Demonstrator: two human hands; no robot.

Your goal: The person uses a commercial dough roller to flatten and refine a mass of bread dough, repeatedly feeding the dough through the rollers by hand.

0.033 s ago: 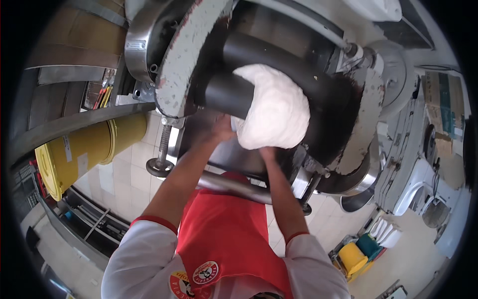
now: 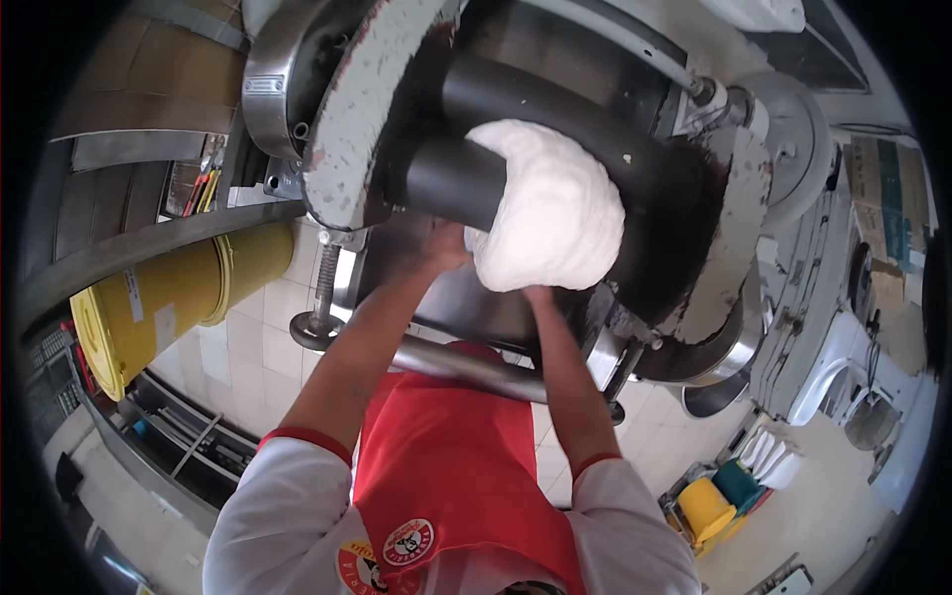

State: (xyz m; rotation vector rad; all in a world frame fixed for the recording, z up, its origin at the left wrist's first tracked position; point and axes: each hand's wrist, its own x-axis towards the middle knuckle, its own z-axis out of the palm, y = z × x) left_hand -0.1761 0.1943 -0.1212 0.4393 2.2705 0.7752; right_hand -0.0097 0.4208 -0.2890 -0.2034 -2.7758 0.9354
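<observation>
A large, pale lump of dough (image 2: 560, 213) drapes over the front dark roller (image 2: 456, 180) of a dough-rolling machine and reaches back against the rear dark roller (image 2: 535, 104). At the dough's lower left edge, below the front roller, my left hand (image 2: 446, 248) is closed on a pale fold of it; part of its fingers is hidden. My right hand (image 2: 538, 296) reaches under the dough's near edge. Only its wrist side shows, and the dough covers its fingers.
Chipped, pale side frames of the machine (image 2: 362, 109) flank the rollers. A metal bar (image 2: 466, 369) crosses in front of me, beside a screw handle (image 2: 315, 330). Yellow bins (image 2: 149, 307) stand at left. A yellow bucket (image 2: 706, 511) is on the floor at lower right.
The dough has shifted slightly up and to the right in the picture, and its near edge looks rounder. My hands keep nearly the same places beneath it.
</observation>
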